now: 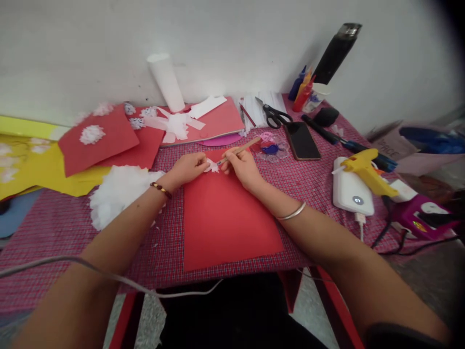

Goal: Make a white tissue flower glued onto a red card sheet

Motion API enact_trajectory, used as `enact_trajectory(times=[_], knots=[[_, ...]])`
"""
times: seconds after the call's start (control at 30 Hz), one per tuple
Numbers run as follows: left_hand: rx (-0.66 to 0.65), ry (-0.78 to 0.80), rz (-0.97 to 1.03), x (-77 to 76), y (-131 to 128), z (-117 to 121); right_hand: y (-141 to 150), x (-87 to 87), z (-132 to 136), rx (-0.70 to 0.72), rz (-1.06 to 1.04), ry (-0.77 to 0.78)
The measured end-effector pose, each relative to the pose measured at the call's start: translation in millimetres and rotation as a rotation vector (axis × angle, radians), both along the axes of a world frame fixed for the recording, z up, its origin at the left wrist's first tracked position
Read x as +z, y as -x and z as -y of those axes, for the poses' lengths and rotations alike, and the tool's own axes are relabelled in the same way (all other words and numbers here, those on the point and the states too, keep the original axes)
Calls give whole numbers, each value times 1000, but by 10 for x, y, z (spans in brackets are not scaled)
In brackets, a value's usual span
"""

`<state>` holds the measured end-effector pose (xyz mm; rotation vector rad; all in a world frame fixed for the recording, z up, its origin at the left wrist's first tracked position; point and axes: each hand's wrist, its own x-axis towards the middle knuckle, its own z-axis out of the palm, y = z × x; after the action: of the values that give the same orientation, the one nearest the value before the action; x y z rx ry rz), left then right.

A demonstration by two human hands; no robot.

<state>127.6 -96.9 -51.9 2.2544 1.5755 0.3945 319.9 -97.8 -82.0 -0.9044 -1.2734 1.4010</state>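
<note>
My left hand (189,167) is pinched at the edge of a small white paper flower (212,166), near the top of a red sheet of paper (228,218). In my right hand (242,167) is a paintbrush (250,143) with a light wooden handle, held like a pen. Its tip touches or nearly touches the flower; which of the two I cannot tell. Just beyond my right hand, a clear flower-shaped palette (270,149) holds blue paint. Beside my left forearm lies a pile of white tissue-like paper (116,194).
Red sheets with paper flowers (92,134) lie at left. Behind are a white roll (167,82), scissors (274,114) and paint bottles (304,89). At right are a phone (302,140), a white power bank (350,189) and a yellow glue gun (370,169). A cable (127,282) crosses in front.
</note>
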Motion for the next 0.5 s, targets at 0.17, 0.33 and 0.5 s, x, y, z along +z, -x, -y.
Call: enact_trajectory(times=[0.17, 0.33, 0.5], knots=[[-37, 78, 78, 36, 101, -11, 16, 19, 20, 54, 70, -19], [-42, 9, -9, 23, 78, 118, -21, 1, 24, 0, 104, -49], [16, -114, -225, 29, -90, 179, -43, 38, 23, -18, 87, 0]])
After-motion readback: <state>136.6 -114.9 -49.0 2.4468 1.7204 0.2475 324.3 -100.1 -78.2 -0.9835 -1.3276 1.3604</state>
